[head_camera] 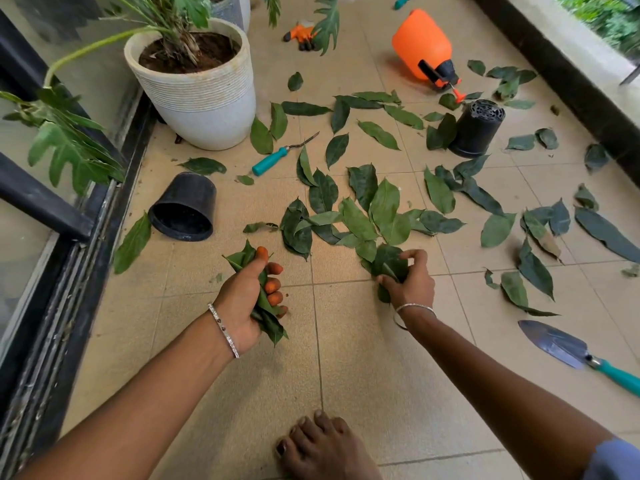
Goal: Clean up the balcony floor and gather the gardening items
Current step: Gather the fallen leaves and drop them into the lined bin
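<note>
Green leaves [384, 206] lie scattered over the tan tiled balcony floor [346, 358]. My left hand [246, 299] is closed around a bunch of leaves [268, 317] just above the floor. To its right, my right hand [412, 282] grips a few dark leaves [389, 263] at the near edge of the thickest leaf pile. A silver trowel with a teal handle [568, 348] lies at the right. A teal-handled weeder [273, 159] rests beside the white planter. An orange sprayer [424, 46] lies on its side at the back.
A large white planter [204, 95] with a plant stands at the left. Two black plastic pots lie on the floor, one tipped [185, 207], one upside down [478, 129]. An orange glove [301, 36] lies at the back. A glass door frame [52, 271] runs along the left, a low wall [568, 71] along the right. My bare foot [322, 448] is at the bottom.
</note>
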The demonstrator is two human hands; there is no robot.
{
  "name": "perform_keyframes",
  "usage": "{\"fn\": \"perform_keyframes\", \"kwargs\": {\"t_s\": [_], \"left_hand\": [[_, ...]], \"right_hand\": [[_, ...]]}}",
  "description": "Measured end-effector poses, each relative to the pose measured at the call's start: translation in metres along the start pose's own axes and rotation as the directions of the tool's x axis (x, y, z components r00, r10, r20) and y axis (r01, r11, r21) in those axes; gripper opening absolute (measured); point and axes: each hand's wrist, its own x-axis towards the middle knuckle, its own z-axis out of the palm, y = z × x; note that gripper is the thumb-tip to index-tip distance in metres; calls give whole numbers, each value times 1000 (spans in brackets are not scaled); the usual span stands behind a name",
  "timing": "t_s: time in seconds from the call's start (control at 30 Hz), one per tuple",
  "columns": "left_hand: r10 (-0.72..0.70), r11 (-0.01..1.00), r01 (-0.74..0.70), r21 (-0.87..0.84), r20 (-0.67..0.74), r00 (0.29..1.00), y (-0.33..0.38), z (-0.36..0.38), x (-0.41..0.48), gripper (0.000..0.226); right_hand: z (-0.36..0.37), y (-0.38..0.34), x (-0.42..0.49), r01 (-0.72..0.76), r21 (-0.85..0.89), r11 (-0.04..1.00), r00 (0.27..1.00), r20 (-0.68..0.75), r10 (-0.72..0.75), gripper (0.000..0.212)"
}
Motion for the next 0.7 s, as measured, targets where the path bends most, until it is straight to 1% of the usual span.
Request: {"fn": "perform_keyframes", "kwargs": {"t_s": [0.07, 0.1, 0.13, 0.17, 0.2, 0.23, 0.3, 0.37, 0.43, 0.5, 0.57, 0.6, 0.63, 0.7], "left_hand": [[-3, 1000, 2, -16, -11, 1000, 0, 2, -1, 40], [-4, 1000, 3, -27, -13, 1000, 0, 4, -1, 40], [-6, 999, 6, -40, -11, 1000, 1, 7, -2, 40], [-9, 999, 9, -50, -4, 1000, 1, 9, -4, 40], [-9, 999, 10, -53, 10, 1000, 2, 13, -7, 42], [-2, 999, 3, -44, 26, 1000, 2, 15, -9, 46], [32, 999, -30, -25, 71, 997, 2, 19, -16, 56], [79, 996, -71, -53, 176, 981, 3, 21, -21, 61], [104, 992, -82, -93, 273, 956, 4, 22, -24, 66], [95, 989, -60, -137, 269, 958, 6, 22, -27, 70], [85, 982, -51, -182, 181, 980, 5, 20, -25, 66], [76, 979, -48, -199, 137, 988, 4, 20, -25, 65], [70, 977, -47, -207, 106, 992, 4, 18, -24, 64], [61, 970, -42, -238, 73, 995, 5, 16, -22, 53]], "right_hand": [[-3, -18, -12, -5, 143, 990, 1000, -3, 5, 77], [-4, -28, -19, 18, 198, 980, 1000, 12, -20, 85], [-6, -41, -28, 52, 229, 972, 997, 39, -63, 91], [-7, -53, -37, 96, 234, 967, 991, 69, -115, 91], [-7, -65, -46, 151, 221, 964, 980, 94, -175, 86], [-7, -77, -55, 206, 204, 957, 966, 112, -232, 77], [-4, -100, -73, 326, 223, 919, 925, 126, -359, 56], [1, -116, -86, 465, 245, 851, 857, 117, -502, 38], [9, -126, -96, 589, 226, 775, 779, 96, -620, 22], [16, -132, -106, 696, 170, 698, 694, 93, -714, 10], [23, -132, -115, 773, 84, 629, 615, 146, -775, 17], [26, -130, -121, 792, 41, 609, 593, 184, -784, 23], [29, -127, -125, 801, 17, 598, 582, 211, -786, 32], [33, -119, -135, 784, 53, 619, 590, 245, -769, 48]]}}
